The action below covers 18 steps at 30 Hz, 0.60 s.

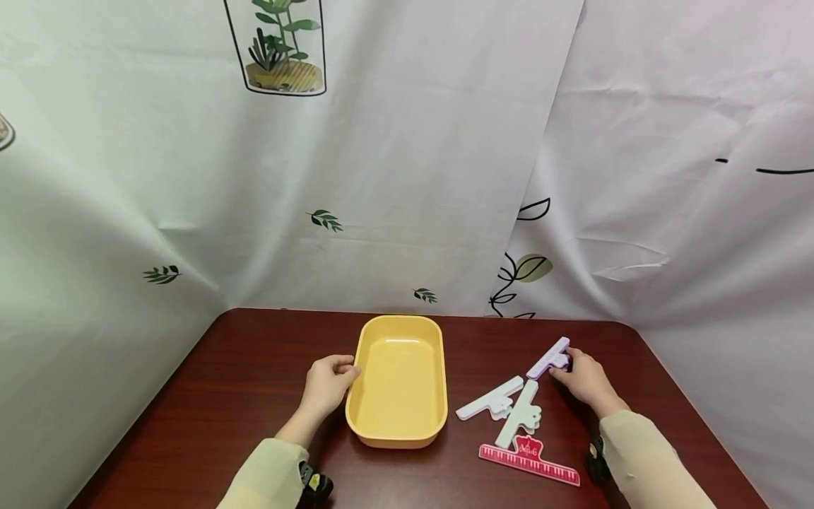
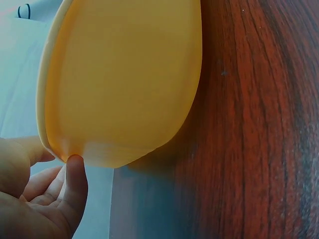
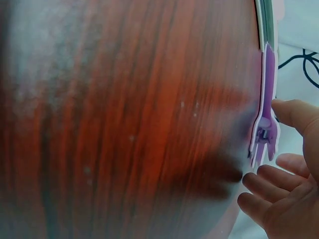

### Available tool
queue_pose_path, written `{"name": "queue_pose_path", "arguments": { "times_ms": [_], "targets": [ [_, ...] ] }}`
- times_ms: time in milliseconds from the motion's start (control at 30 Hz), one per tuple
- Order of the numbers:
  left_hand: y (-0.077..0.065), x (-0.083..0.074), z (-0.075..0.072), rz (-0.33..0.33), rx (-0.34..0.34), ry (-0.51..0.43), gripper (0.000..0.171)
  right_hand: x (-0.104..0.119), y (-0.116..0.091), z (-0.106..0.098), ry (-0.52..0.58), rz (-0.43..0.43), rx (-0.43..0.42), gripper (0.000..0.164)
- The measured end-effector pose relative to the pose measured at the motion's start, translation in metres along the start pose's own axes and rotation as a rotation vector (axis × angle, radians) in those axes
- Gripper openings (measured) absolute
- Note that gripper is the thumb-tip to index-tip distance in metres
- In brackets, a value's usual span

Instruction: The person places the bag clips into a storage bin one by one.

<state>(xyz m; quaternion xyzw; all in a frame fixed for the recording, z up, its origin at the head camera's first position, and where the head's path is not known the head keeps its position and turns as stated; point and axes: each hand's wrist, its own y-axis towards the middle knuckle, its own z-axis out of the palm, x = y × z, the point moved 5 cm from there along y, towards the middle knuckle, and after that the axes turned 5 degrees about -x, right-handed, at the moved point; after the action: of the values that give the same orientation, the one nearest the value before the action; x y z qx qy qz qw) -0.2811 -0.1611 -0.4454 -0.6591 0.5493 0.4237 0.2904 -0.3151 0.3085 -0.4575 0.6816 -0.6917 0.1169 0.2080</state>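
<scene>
A deep yellow tray (image 1: 397,437) with rounded corners sits mid-table. My left hand (image 1: 329,385) pinches its left rim, one digit over the edge and other fingers outside, as the left wrist view shows. Over at the right, a lilac clip (image 1: 548,358) with a long flat bar lies on the table. My right hand (image 1: 585,382) is at this clip's handle end; in the right wrist view the thumb (image 3: 291,112) comes right up to the clip and the other fingers (image 3: 269,186) spread loosely below it.
Left of the lilac clip lie a white clip (image 1: 490,399) and a pale green clip (image 1: 523,416). Nearer me is a red clip (image 1: 529,459) with a piano-key pattern. A hanging white cloth (image 1: 407,155) borders the dark wooden table (image 1: 254,396).
</scene>
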Motion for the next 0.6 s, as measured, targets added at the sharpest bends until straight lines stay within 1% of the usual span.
{"name": "queue_pose_path", "arguments": {
  "times_ms": [267, 600],
  "targets": [
    [-0.0011, -0.0025, -0.0009, 0.021, -0.007, 0.009, 0.028, 0.0009, 0.0001, 0.0014, -0.019, -0.007, 0.006, 0.064],
    [-0.0017, -0.0018, 0.0001, 0.005, 0.006, -0.008, 0.028, 0.0026, 0.0029, 0.0022, -0.035, -0.01, 0.01, 0.059]
  ]
}}
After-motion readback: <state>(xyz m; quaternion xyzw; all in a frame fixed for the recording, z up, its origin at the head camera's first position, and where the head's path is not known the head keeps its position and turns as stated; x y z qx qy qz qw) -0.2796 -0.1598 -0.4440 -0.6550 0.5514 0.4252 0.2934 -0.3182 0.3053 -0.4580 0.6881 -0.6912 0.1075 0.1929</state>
